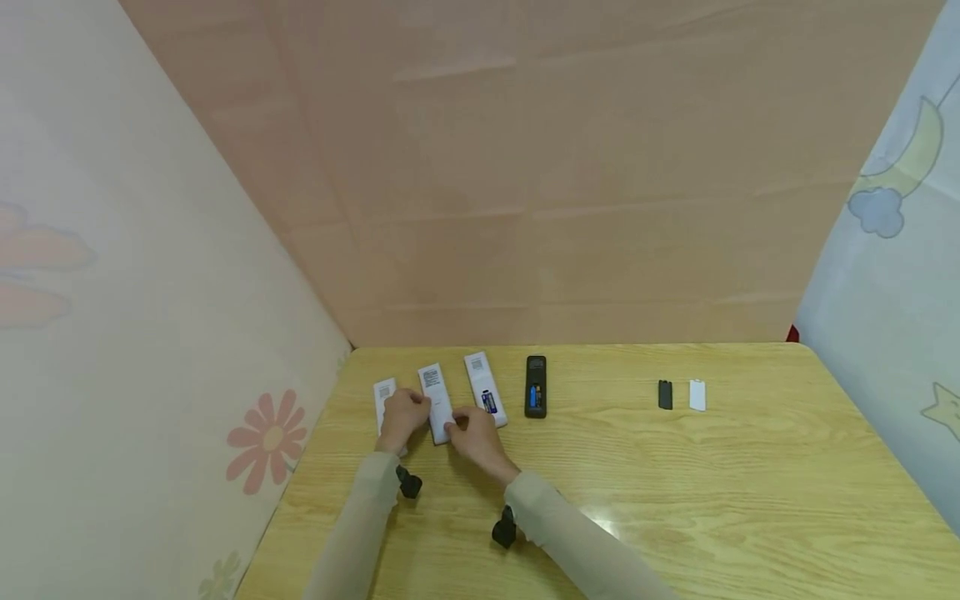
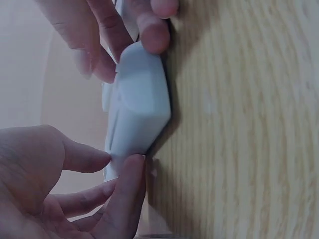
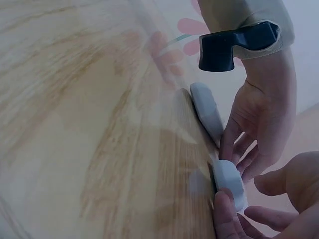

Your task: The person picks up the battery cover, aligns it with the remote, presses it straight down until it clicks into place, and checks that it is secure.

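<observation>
A white remote control lies back side up between my hands, printed label at its far end, no batteries showing. My left hand holds its left side, thumb over the upper edge and a finger low along the side. From the right, my right hand grips the near end, with a finger at its lower edge. Under the left hand and partly hidden by it is another white remote. To the right lies a third white remote, its battery bay uncovered and a dark blue battery inside.
A black remote with an uncovered bay and batteries stands farther right. A black battery cover and a white battery cover lie on the wooden table. Papered walls bound the table at the back and both sides.
</observation>
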Tool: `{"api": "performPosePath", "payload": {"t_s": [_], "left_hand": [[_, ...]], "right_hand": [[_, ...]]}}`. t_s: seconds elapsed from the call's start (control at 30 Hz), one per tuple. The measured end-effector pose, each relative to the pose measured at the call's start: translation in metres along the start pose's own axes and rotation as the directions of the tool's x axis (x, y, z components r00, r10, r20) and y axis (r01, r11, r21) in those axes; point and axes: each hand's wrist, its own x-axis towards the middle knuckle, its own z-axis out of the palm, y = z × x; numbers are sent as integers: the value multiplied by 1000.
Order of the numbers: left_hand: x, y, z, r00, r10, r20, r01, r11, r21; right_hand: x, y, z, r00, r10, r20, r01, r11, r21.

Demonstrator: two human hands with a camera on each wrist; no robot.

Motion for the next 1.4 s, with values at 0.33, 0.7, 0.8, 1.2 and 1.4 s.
{"api": "performPosePath", "payload": {"t_s": [0.33, 0.7, 0.8, 1.2, 1.4], "left_hand": [[3, 7, -1, 1000, 27, 14, -27, 999, -20], [2, 16, -5, 997, 81, -13, -81, 996, -23], [1, 17, -7, 996, 87, -30, -89, 995, -41], [3, 31, 0, 994, 107, -11, -108, 988, -111], [-4, 40, 5, 993, 117, -3, -116, 977, -176]], "right_hand": [[0, -2, -12, 1000, 15, -5, -15, 1000, 9], [-4, -10, -29, 1000, 21, -8, -20, 998, 61], [-4, -13, -32, 1000, 2, 5, -3, 995, 103], [-5, -7, -70, 1000, -4, -14, 6, 991, 137], [-9, -2, -90, 1000, 16, -19, -13, 988, 157]]}}
